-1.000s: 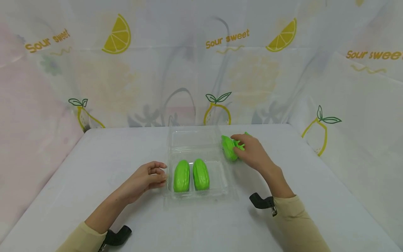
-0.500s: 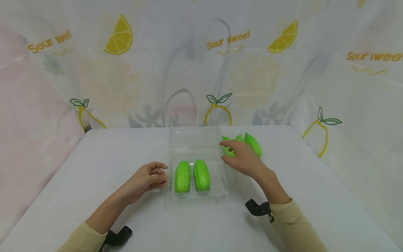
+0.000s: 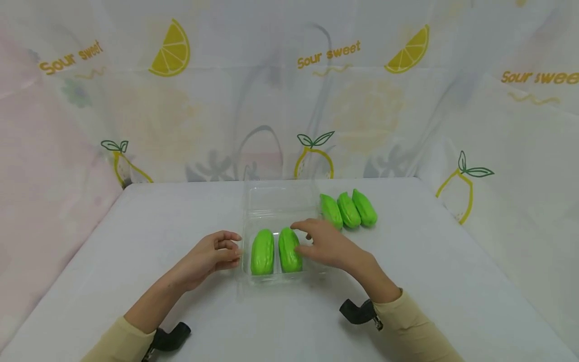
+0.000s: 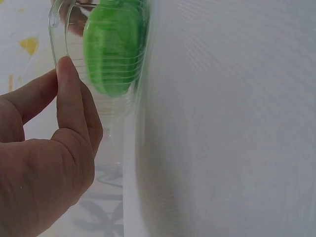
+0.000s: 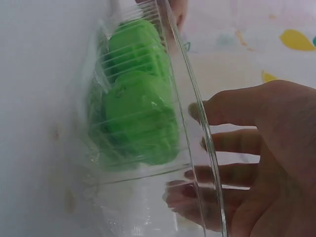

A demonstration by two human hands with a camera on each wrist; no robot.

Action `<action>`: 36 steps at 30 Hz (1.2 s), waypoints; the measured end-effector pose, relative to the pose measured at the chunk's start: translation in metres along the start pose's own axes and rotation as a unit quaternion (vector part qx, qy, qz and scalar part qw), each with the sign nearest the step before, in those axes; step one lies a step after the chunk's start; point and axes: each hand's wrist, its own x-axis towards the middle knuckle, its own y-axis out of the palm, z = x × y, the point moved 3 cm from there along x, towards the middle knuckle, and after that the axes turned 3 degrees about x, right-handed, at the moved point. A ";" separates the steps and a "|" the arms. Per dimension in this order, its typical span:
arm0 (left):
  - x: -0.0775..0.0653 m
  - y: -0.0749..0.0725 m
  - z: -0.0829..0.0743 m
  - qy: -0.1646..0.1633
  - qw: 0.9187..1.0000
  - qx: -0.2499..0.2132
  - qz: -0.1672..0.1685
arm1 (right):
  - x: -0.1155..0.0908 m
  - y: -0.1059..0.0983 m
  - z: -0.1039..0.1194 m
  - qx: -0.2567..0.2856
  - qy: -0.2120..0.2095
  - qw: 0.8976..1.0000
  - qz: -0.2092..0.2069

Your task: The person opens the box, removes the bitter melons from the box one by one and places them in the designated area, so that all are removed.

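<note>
Left hand (image 3: 212,259) pinching, right hand (image 3: 327,244) spread, over a clear box (image 3: 276,277)

A pale printed backdrop (image 3: 280,100) takes up the top and sides of the head view, and a white table (image 3: 289,327) fills the lower part.

The box sits at the centre of the frame, its transparent lid (image 3: 280,198) folded back towards the top.

Left of centre, the left hand pinches the box's side rim between thumb and fingers. A light pinch would be best, since thin plastic probably flexes under a hard squeeze.

The right hand reaches over the box's right side, fingers spaced apart and gripping nothing. Whether its thumb touches the nearer green piece cannot be told. Coming down from above, clear of the rim, should avoid knocking the wall.

Smallest are the green pieces. Two lie side by side in the box, the left piece (image 3: 262,252) and the right piece (image 3: 289,251). Three loose pieces (image 3: 349,210) rest in a slanted row right of the lid. Being rounded and smooth-looking, they may roll, so a grip around the middle seems safest.
</note>
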 end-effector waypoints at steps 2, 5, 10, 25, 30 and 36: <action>0.000 0.000 -0.001 -0.001 1.000 -0.001 -0.001 | 0.000 0.004 0.002 -0.004 0.004 1.000 0.007; -0.001 0.000 -0.001 -0.002 1.000 -0.001 -0.001 | 0.001 0.009 0.005 -0.008 0.004 1.000 0.016; 0.000 0.000 -0.001 -0.001 1.000 0.002 0.001 | 0.001 0.015 0.009 -0.013 0.005 1.000 0.021; 0.001 -0.001 0.000 0.001 1.000 -0.002 0.004 | -0.001 0.022 0.013 -0.018 0.054 0.998 0.032; 0.001 -0.001 0.001 -0.001 1.000 -0.002 0.004 | -0.002 0.020 0.014 -0.014 0.052 0.998 0.035; 0.001 0.000 0.000 -0.004 1.000 0.000 -0.001 | -0.003 0.016 0.015 -0.017 0.030 0.999 0.026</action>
